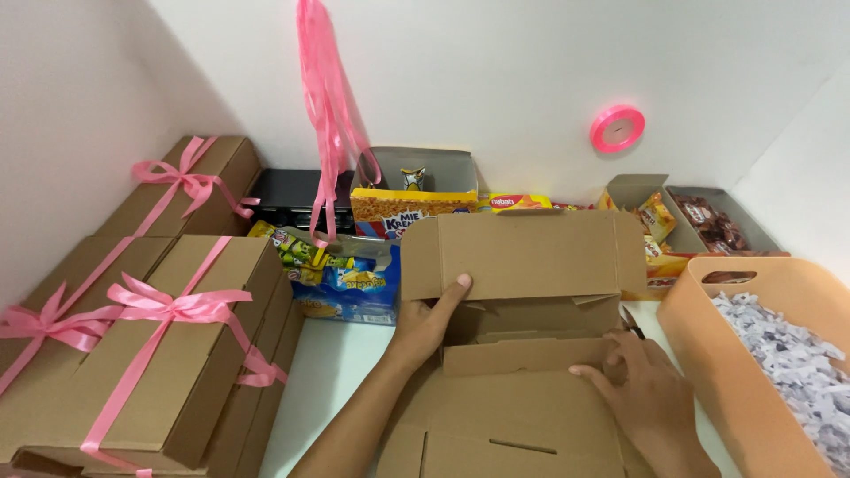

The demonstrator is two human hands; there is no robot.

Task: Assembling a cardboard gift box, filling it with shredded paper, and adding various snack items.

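While both hands worked at the cardboard, the scene ran as follows from the left edge of the table to the right.

Far left: a stack of closed brown boxes stood along the left edge, each tied with a pink ribbon bow; one more ribboned box lay behind them in the back left corner.

Back middle: a strand of pink ribbon hung down the wall over an open carton of snack packets, with blue and yellow snack packs just in front of it.

Left hand: the left hand was holding the left side of the flat-pack cardboard box, its thumb pressed on the front of the raised panel and its fingers hidden behind.

Box: half folded, it sat at the near middle of the table, one panel upright and its flaps lying toward the person.

Right hand: the right hand lay flat, fingers spread, pressing on the low front flap of the same box, gripping nothing.

Wall: a pink ribbon spool hung on the back wall.

Back right: open trays of wrapped snacks stood near the back right corner.

Right edge: an orange basket holding shredded white paper sat just beside the right hand.
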